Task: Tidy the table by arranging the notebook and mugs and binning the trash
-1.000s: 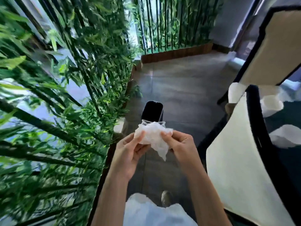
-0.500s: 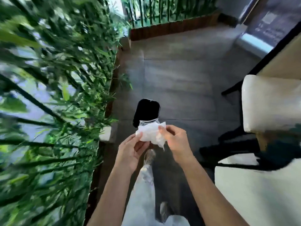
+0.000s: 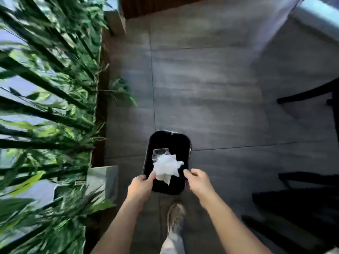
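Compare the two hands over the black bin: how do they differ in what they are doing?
The left hand pinches the crumpled white tissue, with a clear plastic cup bunched in it; the right hand holds nothing, its fingers loosely curled and apart from the trash. The left hand is at the bin's near-left edge, the right at its near-right. Both are bare and hover above the bin.

Grey tiled floor (image 3: 211,79) (bamboo (image 3: 45,88) alongside)

No legible text, labels, brands or numbers anywhere: black bin (image 3: 167,162), white crumpled tissue (image 3: 166,168), clear plastic cup (image 3: 160,153), grey floor tiles (image 3: 211,88) and shoe (image 3: 175,214) all show plain surfaces, and motion blur hides any fine print.
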The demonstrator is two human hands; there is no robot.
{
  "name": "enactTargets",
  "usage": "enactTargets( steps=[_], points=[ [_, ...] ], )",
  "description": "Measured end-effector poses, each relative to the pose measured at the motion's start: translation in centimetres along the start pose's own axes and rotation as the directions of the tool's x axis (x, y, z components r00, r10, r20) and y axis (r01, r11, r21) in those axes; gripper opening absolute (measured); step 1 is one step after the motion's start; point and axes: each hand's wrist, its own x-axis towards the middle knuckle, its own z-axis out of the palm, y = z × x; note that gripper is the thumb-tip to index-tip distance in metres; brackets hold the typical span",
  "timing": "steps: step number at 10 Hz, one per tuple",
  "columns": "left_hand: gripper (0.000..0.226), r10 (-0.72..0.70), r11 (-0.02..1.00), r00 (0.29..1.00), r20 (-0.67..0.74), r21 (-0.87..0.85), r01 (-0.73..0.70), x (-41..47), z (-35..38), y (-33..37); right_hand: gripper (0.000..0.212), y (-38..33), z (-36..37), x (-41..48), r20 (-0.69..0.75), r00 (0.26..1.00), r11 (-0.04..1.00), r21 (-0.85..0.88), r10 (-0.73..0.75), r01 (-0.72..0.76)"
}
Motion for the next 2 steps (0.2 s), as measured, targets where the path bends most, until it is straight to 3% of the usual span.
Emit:
enactTargets(
  steps=[1,2],
  points=[
    [0.040,0.143,0.946,0.990,0.020,0.291,-0.142,0.8,-1.5,1.0,0.061,-1.3,-2.7,-0.1,-0.058,0.998,0.970,-0.242,0.028,-0.041],
    [0.044,0.240,0.915,0.971,0.018,0.329,-0.232,-0.9,-3.6,4.8,0.060,-4.8,-6.0,-2.1,-0.119,0.992,0.945,-0.327,-0.051,0.009]
  ],
)
